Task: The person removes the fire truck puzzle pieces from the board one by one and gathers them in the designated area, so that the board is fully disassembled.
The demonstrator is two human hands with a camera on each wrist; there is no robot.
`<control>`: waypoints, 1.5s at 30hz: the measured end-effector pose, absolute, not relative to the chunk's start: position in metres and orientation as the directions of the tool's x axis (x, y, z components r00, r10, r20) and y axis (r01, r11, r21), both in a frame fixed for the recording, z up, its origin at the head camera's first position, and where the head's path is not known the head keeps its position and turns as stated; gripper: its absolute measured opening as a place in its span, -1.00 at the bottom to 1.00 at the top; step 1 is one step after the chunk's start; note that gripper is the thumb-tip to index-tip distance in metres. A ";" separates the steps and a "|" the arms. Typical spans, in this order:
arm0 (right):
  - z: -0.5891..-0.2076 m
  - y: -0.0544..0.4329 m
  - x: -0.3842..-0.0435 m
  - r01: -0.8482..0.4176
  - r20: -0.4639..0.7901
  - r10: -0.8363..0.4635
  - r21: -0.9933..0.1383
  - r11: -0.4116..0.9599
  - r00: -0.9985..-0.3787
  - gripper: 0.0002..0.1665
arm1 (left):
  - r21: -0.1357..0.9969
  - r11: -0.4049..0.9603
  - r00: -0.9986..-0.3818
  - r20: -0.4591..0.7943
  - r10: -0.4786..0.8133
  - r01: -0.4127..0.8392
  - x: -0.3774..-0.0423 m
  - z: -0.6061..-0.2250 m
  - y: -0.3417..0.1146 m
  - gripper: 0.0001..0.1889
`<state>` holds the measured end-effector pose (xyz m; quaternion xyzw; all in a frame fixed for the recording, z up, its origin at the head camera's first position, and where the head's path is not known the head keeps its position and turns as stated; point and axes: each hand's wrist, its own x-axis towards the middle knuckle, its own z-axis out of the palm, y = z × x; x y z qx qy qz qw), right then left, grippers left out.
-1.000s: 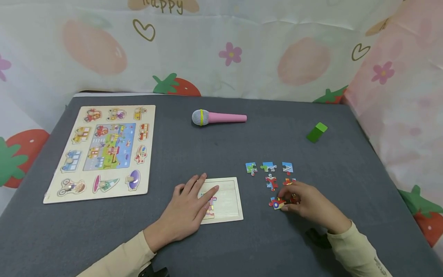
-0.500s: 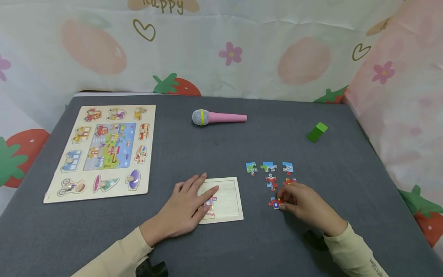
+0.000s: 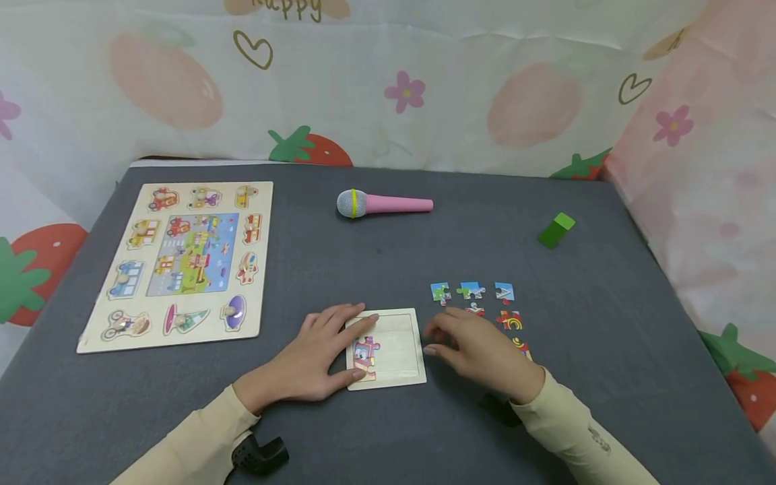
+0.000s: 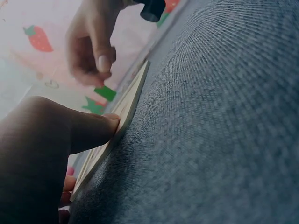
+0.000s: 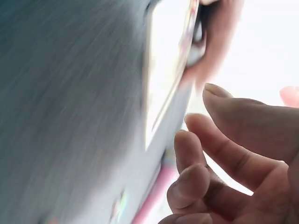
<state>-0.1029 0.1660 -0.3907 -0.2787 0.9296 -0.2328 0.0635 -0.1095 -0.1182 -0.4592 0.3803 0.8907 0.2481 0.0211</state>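
Observation:
My left hand rests on a small wooden puzzle tray, its thumb on the near edge. Inside the tray's left side lie pink and blue puzzle pieces, partly beside the fingers. My right hand hovers just right of the tray, fingers loosely bent. In the right wrist view its thumb and index fingertip stand apart, with no piece visible between them. Loose puzzle pieces lie behind and right of this hand: blue ones in a row, red-yellow ones nearer. The hand hides part of this group.
A large wooden knob puzzle board with vehicle shapes lies at the left. A pink toy microphone lies at the back middle. A green block sits at the back right. Dark grey cloth covers the table.
My right hand has moved left from the loose pieces toward the tray, uncovering red-yellow pieces at the right. My left hand's fingers have shifted slightly, showing more of the tray's pieces.

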 end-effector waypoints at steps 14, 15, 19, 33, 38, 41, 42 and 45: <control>-0.404 0.100 -0.109 -0.514 -0.062 -0.604 -0.461 0.724 -0.795 -0.68 | 0.497 0.542 -0.700 0.210 0.683 0.678 -0.111 -0.458 -0.116 -0.22; -0.405 0.099 -0.109 -0.514 -0.060 -0.603 -0.461 0.723 -0.795 -0.69 | 0.500 0.543 -0.702 0.208 0.681 0.674 -0.111 -0.458 -0.116 -0.22; -0.406 0.096 -0.110 -0.513 -0.039 -0.595 -0.463 0.723 -0.803 -0.73 | 0.522 0.541 -0.713 0.204 0.671 0.659 -0.111 -0.459 -0.116 -0.24; -0.405 0.087 -0.109 -0.447 0.018 -0.517 -0.528 0.722 -0.856 -0.93 | 0.567 0.527 -0.730 0.209 0.651 0.633 -0.110 -0.459 -0.118 -0.14; -0.406 0.086 -0.111 -0.398 -0.007 -0.488 -0.570 0.719 -0.873 -0.95 | 0.557 0.533 -0.729 0.210 0.652 0.637 -0.109 -0.459 -0.118 -0.13; -0.406 0.086 -0.111 -0.379 -0.015 -0.477 -0.585 0.717 -0.879 -0.94 | 0.554 0.535 -0.729 0.208 0.652 0.637 -0.109 -0.459 -0.118 -0.13; -0.406 0.086 -0.111 -0.374 -0.017 -0.474 -0.589 0.716 -0.880 -0.93 | 0.553 0.536 -0.729 0.208 0.653 0.638 -0.109 -0.460 -0.118 -0.13; -0.407 0.085 -0.111 -0.362 -0.023 -0.467 -0.600 0.714 -0.884 -0.93 | 0.548 0.540 -0.728 0.206 0.654 0.639 -0.109 -0.460 -0.119 -0.13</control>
